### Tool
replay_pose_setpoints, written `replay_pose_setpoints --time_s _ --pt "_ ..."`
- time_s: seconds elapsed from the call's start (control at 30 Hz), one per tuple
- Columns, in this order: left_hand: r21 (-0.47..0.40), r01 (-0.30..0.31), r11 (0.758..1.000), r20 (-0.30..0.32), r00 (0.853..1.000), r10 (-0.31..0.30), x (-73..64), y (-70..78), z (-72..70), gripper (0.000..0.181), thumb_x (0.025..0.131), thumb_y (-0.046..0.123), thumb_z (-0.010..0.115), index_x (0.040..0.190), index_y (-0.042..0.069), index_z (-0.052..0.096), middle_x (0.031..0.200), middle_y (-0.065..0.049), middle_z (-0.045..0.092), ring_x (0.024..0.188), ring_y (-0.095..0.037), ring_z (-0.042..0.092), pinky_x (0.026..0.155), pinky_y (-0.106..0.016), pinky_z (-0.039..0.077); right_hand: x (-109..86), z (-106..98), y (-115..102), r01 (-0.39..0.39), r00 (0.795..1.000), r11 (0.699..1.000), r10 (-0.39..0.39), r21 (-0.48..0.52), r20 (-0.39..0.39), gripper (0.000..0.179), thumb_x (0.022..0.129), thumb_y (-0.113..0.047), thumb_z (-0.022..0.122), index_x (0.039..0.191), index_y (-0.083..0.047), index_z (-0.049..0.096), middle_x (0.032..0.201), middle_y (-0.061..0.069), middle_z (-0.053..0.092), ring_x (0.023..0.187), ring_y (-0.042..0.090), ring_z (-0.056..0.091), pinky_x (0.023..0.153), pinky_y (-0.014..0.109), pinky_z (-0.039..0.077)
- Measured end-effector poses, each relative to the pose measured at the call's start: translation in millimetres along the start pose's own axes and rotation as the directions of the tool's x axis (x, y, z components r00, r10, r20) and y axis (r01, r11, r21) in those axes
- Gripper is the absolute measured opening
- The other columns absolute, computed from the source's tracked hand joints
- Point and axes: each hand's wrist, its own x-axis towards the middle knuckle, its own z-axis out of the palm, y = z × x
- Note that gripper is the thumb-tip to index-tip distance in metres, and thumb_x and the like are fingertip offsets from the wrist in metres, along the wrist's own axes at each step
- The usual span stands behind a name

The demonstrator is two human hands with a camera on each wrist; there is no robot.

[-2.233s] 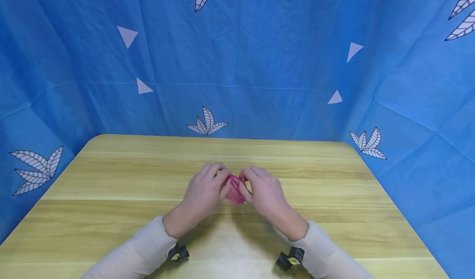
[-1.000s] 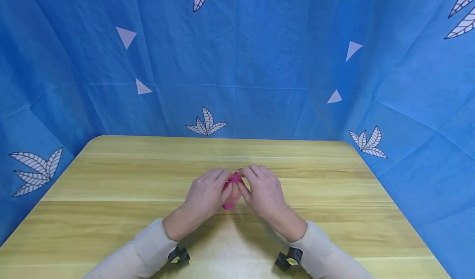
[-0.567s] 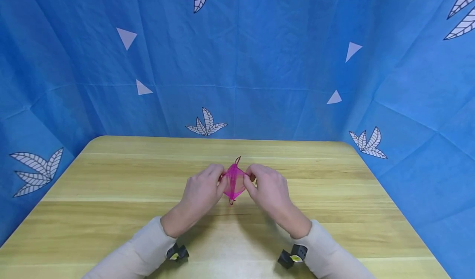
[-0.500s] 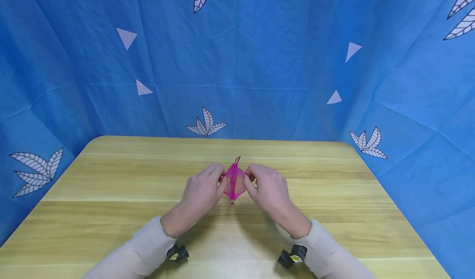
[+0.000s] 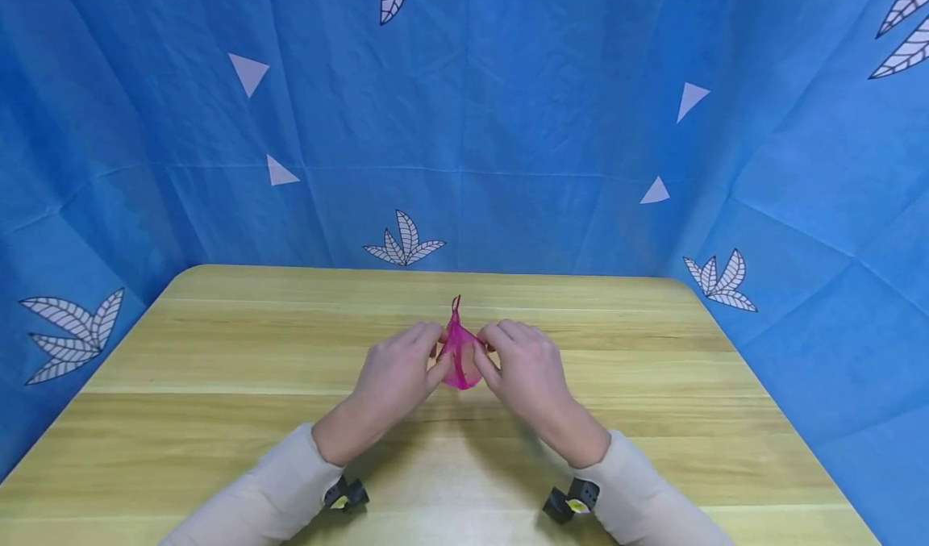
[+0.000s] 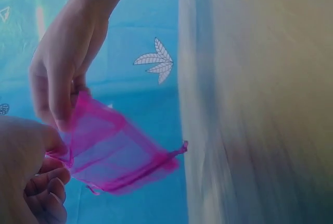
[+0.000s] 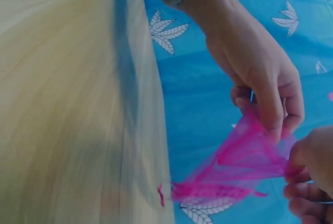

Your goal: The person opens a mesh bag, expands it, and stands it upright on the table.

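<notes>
Between both hands is a small sheer pink drawstring pouch [image 5: 460, 360], held up over the table. My left hand [image 5: 395, 377] pinches one side of it between thumb and fingers. On the opposite side my right hand [image 5: 524, 377] pinches it the same way. In the head view a dark pink cord loop [image 5: 456, 302] sticks out at the pouch's far end. The left wrist view shows the thin pouch fabric [image 6: 117, 140] stretched from the fingers, with its corded edge away from them. The right wrist view has the same gathered cord edge [image 7: 213, 190] low down.
A light wood-grain table [image 5: 239, 352] lies under the hands. Blue cloth [image 5: 464, 110] printed with white leaves and triangles hangs behind it and at both sides. Small black devices [image 5: 346, 493] are worn at both wrists.
The pouch was bunched between the fingertips, then spread out as the hands drew slightly apart. Since half a second ago its far cord loop has shifted farther away, and the near loop has dropped from sight.
</notes>
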Motion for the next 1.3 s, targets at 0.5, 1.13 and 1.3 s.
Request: replay_pose_setpoints --time_s 0.5,1.13,1.3 --pt "-0.133 0.248 0.96 0.234 0.949 -0.213 5.3 1.1 -7.2 0.006 0.091 0.018 0.067 0.096 0.015 0.064 0.071 0.012 0.053 0.047 -0.005 0.034 0.042 -0.021 0.03 0.4 -2 6 -0.044 0.999 0.999 0.044 -0.013 0.001 0.005 0.086 -0.013 0.07 0.083 -0.012 0.066 0.072 -0.002 0.062 0.06 0.013 0.056 0.056 0.03 0.048" --pt "-0.156 0.289 0.945 0.164 0.951 -0.264 8.0 -6.5 -6.4 0.006 0.091 0.016 0.069 0.096 0.014 0.066 0.077 0.006 0.064 0.047 -0.006 0.04 0.042 -0.022 0.032 0.6 0 0 -0.075 0.997 0.99 0.071 0.121 0.039 0.018 0.087 -0.027 0.075 0.086 -0.013 0.064 0.073 -0.004 0.063 0.062 0.013 0.056 0.053 0.025 0.045" --pt "-0.213 0.308 0.927 0.144 0.948 -0.282 7.8 -10.6 -5.3 0.005 0.092 0.017 0.069 0.096 0.014 0.068 0.084 0.004 0.069 0.054 -0.007 0.046 0.048 -0.024 0.039 1.7 -2 0 -0.081 0.996 0.978 0.075 0.19 0.038 0.019 0.087 -0.031 0.075 0.087 -0.016 0.064 0.074 -0.008 0.06 0.065 0.008 0.053 0.055 0.024 0.044"
